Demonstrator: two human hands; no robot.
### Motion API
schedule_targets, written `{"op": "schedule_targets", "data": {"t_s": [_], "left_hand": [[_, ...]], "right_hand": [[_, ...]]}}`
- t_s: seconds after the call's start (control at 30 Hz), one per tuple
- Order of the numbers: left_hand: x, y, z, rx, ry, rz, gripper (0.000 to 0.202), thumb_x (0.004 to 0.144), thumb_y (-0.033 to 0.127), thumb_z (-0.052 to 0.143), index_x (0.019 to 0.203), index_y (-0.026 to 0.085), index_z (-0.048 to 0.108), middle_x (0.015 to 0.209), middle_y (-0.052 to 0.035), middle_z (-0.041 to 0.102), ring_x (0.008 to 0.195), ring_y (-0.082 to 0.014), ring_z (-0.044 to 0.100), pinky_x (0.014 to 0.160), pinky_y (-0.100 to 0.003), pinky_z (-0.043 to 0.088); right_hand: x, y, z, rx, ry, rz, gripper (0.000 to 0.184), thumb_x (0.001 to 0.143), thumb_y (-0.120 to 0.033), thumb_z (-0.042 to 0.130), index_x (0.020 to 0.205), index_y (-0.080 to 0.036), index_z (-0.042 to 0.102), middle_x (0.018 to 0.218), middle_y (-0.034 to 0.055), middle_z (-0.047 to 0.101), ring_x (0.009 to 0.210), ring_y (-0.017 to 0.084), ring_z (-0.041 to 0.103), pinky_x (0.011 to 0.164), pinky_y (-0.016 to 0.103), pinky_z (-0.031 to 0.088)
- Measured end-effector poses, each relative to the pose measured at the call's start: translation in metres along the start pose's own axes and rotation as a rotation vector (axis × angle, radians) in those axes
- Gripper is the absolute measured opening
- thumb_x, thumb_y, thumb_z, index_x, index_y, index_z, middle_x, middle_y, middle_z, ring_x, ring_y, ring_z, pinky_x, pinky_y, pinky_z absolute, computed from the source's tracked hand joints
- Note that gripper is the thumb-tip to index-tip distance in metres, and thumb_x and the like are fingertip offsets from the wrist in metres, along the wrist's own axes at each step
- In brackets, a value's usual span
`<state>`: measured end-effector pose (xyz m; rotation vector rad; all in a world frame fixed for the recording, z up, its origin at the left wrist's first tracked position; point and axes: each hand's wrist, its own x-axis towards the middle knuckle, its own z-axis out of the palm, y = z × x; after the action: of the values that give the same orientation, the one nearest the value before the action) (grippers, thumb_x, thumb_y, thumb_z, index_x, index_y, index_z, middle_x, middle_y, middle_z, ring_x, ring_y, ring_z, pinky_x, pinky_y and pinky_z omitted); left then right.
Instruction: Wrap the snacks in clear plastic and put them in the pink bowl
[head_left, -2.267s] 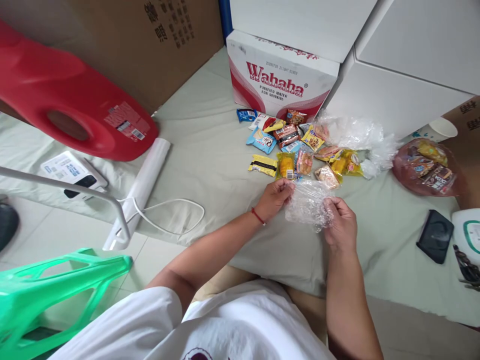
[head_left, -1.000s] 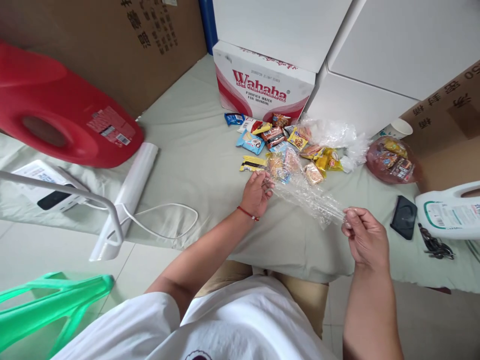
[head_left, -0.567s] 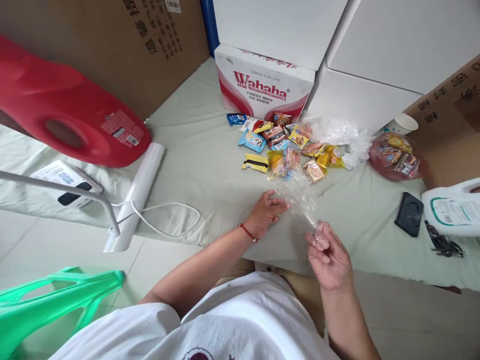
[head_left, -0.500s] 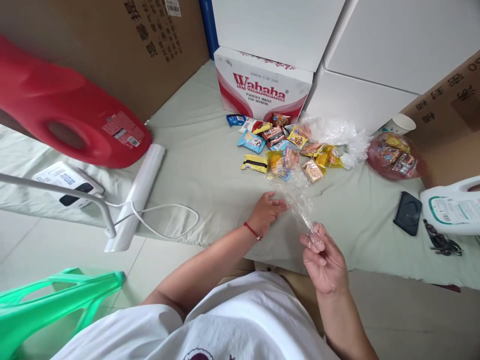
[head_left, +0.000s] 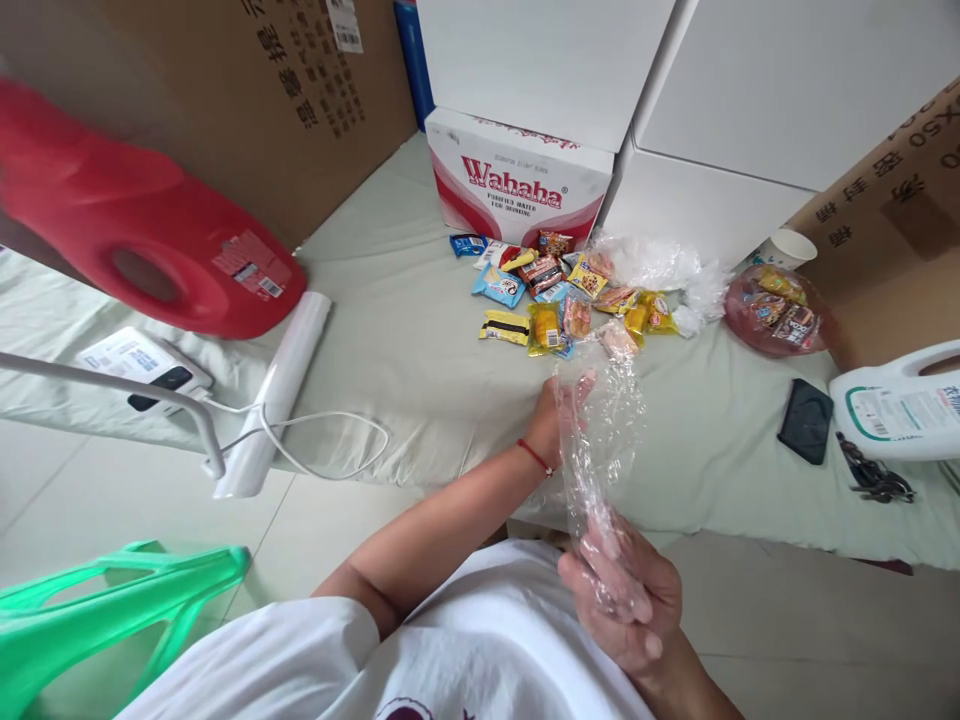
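Note:
My right hand point(head_left: 626, 600), near the front edge of the sheet-covered surface, has its fingers closed around the gathered lower end of a clear plastic bag point(head_left: 607, 440). The bag stretches upward and away from that hand. My left hand point(head_left: 559, 415), with a red string bracelet at the wrist, is behind the bag's left side. Its fingers show partly through the film, apart and stretched out, gripping nothing I can see. Just beyond the bag lie several wrapped snacks: a yellow packet point(head_left: 505, 327), a blue packet point(head_left: 499, 285) and a pinkish snack point(head_left: 618, 338) seen partly through the film.
A Wahaha carton point(head_left: 517, 185) stands behind the snacks. Crumpled clear plastic point(head_left: 660, 265) and a reddish bowl of snacks point(head_left: 776, 315) are at right, with a dark phone point(head_left: 806, 422) and white jug point(head_left: 900, 405). At left are a red jug point(head_left: 150, 235), white roll point(head_left: 281, 385) and cable point(head_left: 330, 412).
My right hand has drawn the bag down toward my body, and the bag now hangs longer and more spread. My left hand has moved slightly right, behind the film.

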<state>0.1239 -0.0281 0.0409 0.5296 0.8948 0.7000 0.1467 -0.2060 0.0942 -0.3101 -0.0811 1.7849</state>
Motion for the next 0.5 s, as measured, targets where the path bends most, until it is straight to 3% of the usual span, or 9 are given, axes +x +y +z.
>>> {"op": "schedule_targets", "data": {"t_s": [0.1, 0.17, 0.27, 0.33, 0.43, 0.5], "left_hand": [[-0.004, 0.004, 0.004, -0.129, -0.169, -0.248, 0.049, 0.071, 0.060, 0.085, 0.095, 0.023, 0.065, 0.082, -0.0028, 0.067, 0.075, -0.0196, 0.067, 0.061, -0.030, 0.053], [-0.001, 0.008, 0.003, -0.117, -0.244, -0.287, 0.044, 0.072, 0.056, 0.085, 0.083, 0.020, 0.065, 0.075, -0.0040, 0.066, 0.062, -0.0154, 0.061, 0.054, -0.027, 0.047], [0.007, 0.018, -0.011, 0.018, -0.068, -0.013, 0.032, 0.071, 0.038, 0.086, 0.075, 0.018, 0.060, 0.062, 0.0037, 0.054, 0.048, -0.0057, 0.040, 0.044, -0.020, 0.027], [0.014, 0.025, -0.024, 0.082, 0.090, 0.149, 0.027, 0.073, 0.031, 0.082, 0.075, 0.019, 0.058, 0.059, 0.0078, 0.045, 0.048, -0.0045, 0.033, 0.045, -0.019, 0.022], [0.020, 0.029, -0.038, 0.168, 0.230, 0.256, 0.026, 0.079, 0.030, 0.077, 0.075, 0.020, 0.054, 0.062, 0.0078, 0.047, 0.053, -0.0060, 0.038, 0.050, -0.019, 0.028], [0.019, 0.025, -0.039, 0.234, 0.276, 0.306, 0.028, 0.080, 0.031, 0.076, 0.075, 0.021, 0.051, 0.064, 0.0068, 0.049, 0.057, -0.0079, 0.043, 0.054, -0.020, 0.032]], "right_hand": [[-0.008, -0.001, -0.009, 0.032, -0.139, 0.024, 0.018, 0.100, -0.030, 0.062, 0.083, -0.023, 0.064, 0.045, -0.0087, 0.032, 0.039, 0.008, 0.027, 0.027, 0.008, 0.030], [-0.014, -0.007, -0.018, 0.040, -0.058, -0.072, 0.018, 0.099, -0.029, 0.062, 0.082, -0.024, 0.064, 0.044, -0.0077, 0.031, 0.041, 0.010, 0.032, 0.026, 0.008, 0.026], [-0.025, -0.029, -0.034, -0.103, 0.282, -0.281, 0.015, 0.092, -0.025, 0.071, 0.080, -0.025, 0.062, 0.049, -0.0051, 0.037, 0.051, 0.011, 0.041, 0.027, 0.008, 0.024], [-0.034, -0.047, -0.049, -0.337, 0.537, -0.335, 0.012, 0.089, -0.031, 0.074, 0.087, -0.024, 0.065, 0.061, -0.0024, 0.050, 0.059, 0.012, 0.048, 0.034, 0.011, 0.036], [-0.039, -0.068, -0.066, -0.906, 0.885, -0.560, 0.031, 0.090, -0.050, 0.073, 0.107, -0.024, 0.067, 0.098, 0.0046, 0.066, 0.085, 0.016, 0.060, 0.063, 0.025, 0.057], [-0.030, -0.074, -0.067, -1.347, 0.928, -0.766, 0.055, 0.086, -0.056, 0.074, 0.131, -0.027, 0.059, 0.131, 0.0096, 0.061, 0.115, 0.023, 0.058, 0.091, 0.038, 0.057]]}}
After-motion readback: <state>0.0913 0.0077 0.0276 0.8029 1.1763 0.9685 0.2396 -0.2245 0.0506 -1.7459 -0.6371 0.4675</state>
